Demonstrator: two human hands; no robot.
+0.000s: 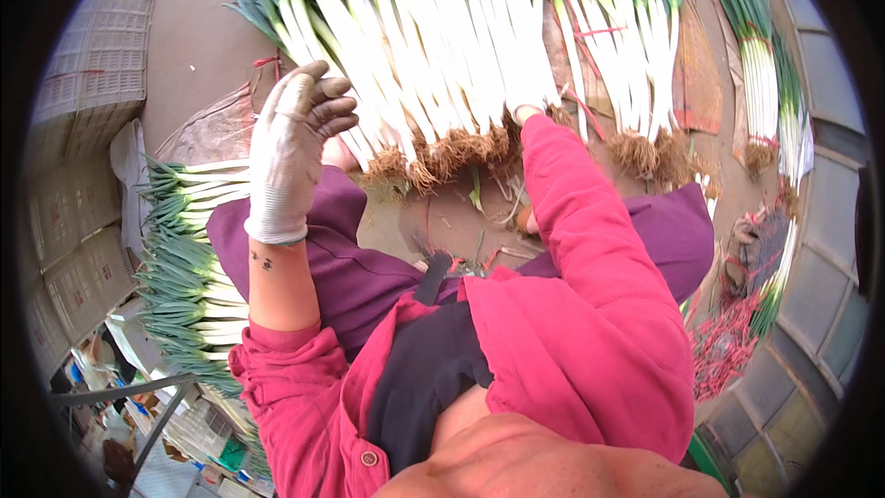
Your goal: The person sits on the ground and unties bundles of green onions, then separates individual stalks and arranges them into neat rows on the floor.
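Note:
Many large green onions (415, 48) lie side by side in front of me, white stalks and brown roots towards me, green tops away. My left hand (297, 111), in a white knit glove with soiled fingertips, is raised over the left edge of this row, fingers apart and slightly curled, holding nothing. My right arm reaches into the right part of the row. Only the cuff and wrist of my right hand (528, 111) show clearly; its fingers are lost among the bright stalks. Right of it lies a bunch of green onions (622, 62) with a red tie around it.
More green onions (207, 277) lie along my left side. Stacked white plastic crates (97, 48) stand at the far left. Tied bundles (757, 90) lie at the far right, above a heap of red ties (726, 346). Loose trimmings and strings lie between my legs.

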